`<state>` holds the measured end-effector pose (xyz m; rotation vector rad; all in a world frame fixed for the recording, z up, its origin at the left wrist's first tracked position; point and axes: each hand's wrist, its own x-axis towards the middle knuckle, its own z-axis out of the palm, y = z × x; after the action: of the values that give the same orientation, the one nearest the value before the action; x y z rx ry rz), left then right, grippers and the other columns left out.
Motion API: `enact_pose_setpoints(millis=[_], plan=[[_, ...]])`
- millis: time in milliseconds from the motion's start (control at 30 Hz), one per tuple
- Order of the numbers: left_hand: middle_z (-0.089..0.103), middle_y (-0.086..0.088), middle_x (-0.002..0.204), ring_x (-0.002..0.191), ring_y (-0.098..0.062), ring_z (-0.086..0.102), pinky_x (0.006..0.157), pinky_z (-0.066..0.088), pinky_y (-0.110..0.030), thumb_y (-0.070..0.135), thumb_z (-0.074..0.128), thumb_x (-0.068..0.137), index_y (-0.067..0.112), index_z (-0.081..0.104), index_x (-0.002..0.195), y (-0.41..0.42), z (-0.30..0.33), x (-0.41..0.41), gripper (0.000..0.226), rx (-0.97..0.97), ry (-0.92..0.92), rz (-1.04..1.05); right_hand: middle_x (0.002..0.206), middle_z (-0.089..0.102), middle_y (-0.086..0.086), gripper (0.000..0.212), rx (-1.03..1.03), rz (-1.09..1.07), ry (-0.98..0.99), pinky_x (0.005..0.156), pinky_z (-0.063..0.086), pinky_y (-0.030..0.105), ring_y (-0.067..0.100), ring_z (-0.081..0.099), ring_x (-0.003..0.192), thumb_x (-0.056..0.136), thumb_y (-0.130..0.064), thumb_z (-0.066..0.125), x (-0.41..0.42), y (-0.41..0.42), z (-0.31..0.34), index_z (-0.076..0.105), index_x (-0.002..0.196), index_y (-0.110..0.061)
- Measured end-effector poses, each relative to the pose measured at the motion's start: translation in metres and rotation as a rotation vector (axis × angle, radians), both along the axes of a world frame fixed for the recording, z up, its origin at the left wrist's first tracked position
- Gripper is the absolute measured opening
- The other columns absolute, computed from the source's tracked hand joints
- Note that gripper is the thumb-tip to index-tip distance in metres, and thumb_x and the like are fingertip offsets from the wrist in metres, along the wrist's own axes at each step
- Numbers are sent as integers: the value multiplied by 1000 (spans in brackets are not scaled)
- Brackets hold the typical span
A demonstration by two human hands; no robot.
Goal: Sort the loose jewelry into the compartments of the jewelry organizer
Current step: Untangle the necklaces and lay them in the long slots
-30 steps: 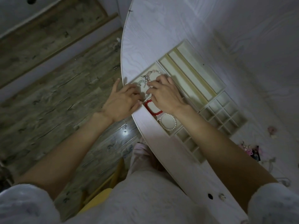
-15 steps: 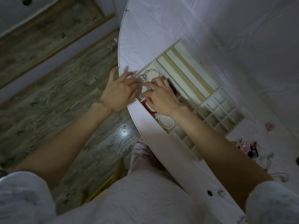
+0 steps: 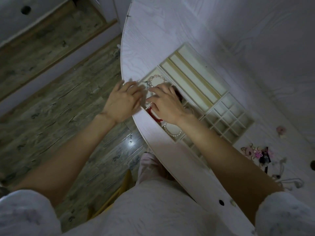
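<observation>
The cream jewelry organizer (image 3: 219,92) lies at the white table's near edge, with long slots at the back and a grid of small cells at the right. A pink bead bracelet (image 3: 157,77) lies in its left-hand compartment. Beside it are a red bracelet (image 3: 153,114) and a pearl bracelet (image 3: 173,132) in neighbouring cells. My left hand (image 3: 121,99) reaches in with fairly straight, blurred fingers at the compartment's edge. My right hand (image 3: 166,103) has its thumb and fingers curled round a pale bracelet (image 3: 150,96) between both hands; most of that bracelet is hidden.
Loose jewelry (image 3: 259,153) with pink and dark pieces lies on the table (image 3: 170,28) to the right, plus a pale chain (image 3: 289,182) and a pink piece (image 3: 281,129). The table's curved edge drops to a wooden floor (image 3: 59,103) on the left.
Both hands have shifted a little farther over the left compartment, and my left hand's fingers have stretched out from their curled hold. The bracelets in the cells have not moved.
</observation>
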<state>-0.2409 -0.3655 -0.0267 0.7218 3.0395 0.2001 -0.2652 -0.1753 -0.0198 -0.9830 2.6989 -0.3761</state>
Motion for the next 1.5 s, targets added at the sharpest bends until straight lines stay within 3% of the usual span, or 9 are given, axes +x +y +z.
enact_pose_setpoints(millis=[233,467,533,633,733,867,1167,1300,1500], plan=[[71,-5,99,79,-27,66,64,51,-31,29,39,95,17,66,109,53,30,27,33,358,-20,149,107,66,6,25,-234,-216,83,88,46,39,26,59,99,88,-9,52,31,48,36,68,107,-10],[70,8,90,83,-10,66,74,52,-27,24,47,93,22,68,106,176,44,70,25,959,-545,244,85,69,8,24,-154,-612,76,61,38,27,27,62,68,84,-11,51,126,155,52,70,99,-12],[70,4,92,84,-13,65,74,51,-27,23,51,93,21,68,107,216,38,84,22,892,-651,144,84,69,8,23,-93,-741,59,60,32,26,26,60,69,86,-11,52,159,194,43,71,98,-12],[69,-3,105,91,-18,64,79,47,-24,14,57,92,15,66,112,272,27,103,22,717,-687,-40,86,69,10,23,-29,-922,60,65,48,33,31,62,75,84,-8,53,209,251,23,71,100,-10],[64,-7,118,105,-24,58,84,37,-21,11,59,89,12,63,118,321,15,125,30,534,-554,-267,99,67,14,26,58,-1102,29,80,47,41,36,60,90,78,0,63,256,303,11,69,102,-8],[67,-8,108,100,-29,60,85,48,-35,12,56,85,9,67,111,375,-1,145,28,376,-405,-496,114,62,16,29,41,-1291,-38,86,41,41,38,53,102,85,-11,57,295,362,4,65,112,-8],[61,-14,114,102,-35,53,86,43,-43,28,44,95,12,58,127,457,-12,145,38,162,-264,-484,114,59,14,29,10,-1248,5,80,42,35,30,54,104,93,-15,50,242,453,-6,58,121,-9],[55,-12,123,111,-31,48,88,35,-39,31,39,97,15,50,135,461,-14,156,42,61,-212,-496,104,62,11,16,51,-1262,-18,72,43,34,28,58,91,91,-14,54,231,461,-18,64,101,-7],[55,-11,123,111,-30,50,89,37,-39,21,49,92,13,56,128,435,-9,160,38,32,-212,-464,101,61,15,15,168,-1002,-158,63,42,32,32,59,84,90,2,46,237,458,-17,59,98,-1]])
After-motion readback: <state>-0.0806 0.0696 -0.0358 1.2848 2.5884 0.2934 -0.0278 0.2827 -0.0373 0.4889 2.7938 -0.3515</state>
